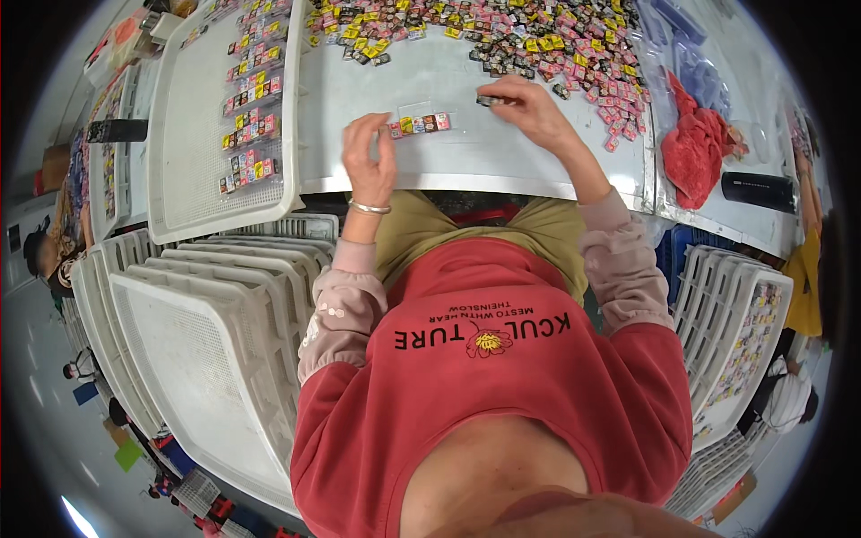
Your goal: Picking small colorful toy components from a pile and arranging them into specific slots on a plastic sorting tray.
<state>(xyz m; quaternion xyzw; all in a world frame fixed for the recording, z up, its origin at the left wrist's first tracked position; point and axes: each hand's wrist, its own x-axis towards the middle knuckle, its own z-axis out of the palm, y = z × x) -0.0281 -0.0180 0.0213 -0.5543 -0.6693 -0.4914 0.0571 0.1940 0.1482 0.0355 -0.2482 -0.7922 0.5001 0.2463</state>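
Note:
On the white tabletop in front of me lies a clear plastic tray (413,109) with a short row of small colourful boxes (420,125) in it, pink, yellow, blue and dark. My left hand (366,163), a bracelet at its wrist, has thumb and forefinger curved around the tray's left end. To the right, slightly above the table, my right hand (531,109) pinches a small dark box (489,100) between thumb and fingertips. It is apart from the tray.
A heap of loose small boxes (574,45) covers the table's far side. At left, a white mesh tray (188,134) carries several filled rows. Stacked white crates (188,332) stand by my left side, more crates (731,332) at right. A red cloth (692,148) lies at right.

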